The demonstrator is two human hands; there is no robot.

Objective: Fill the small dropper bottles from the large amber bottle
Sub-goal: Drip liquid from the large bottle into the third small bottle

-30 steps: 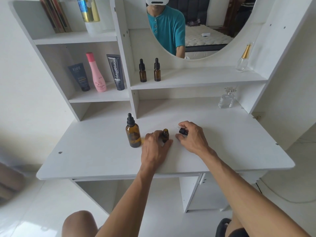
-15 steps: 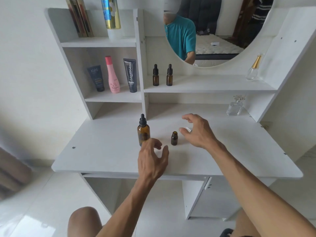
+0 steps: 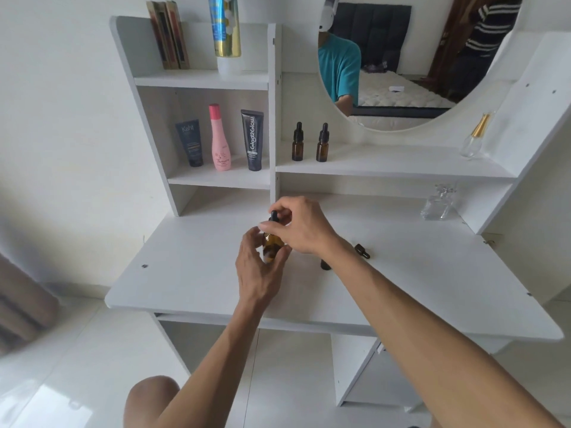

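White tabletop (image 3: 191, 273), white shelf (image 3: 386, 171). Large bottle (image 3: 271, 247) amber, black dropper cap (image 3: 273, 216). Two small amber bottles (image 3: 297, 143) with black tops. Pink bottle (image 3: 220, 139); dark blue tube (image 3: 190, 143); black tube (image 3: 253, 139) with white lettering. Teal shirt (image 3: 340, 67) in mirror. Clear perfume bottle (image 3: 474, 135), gold cap.
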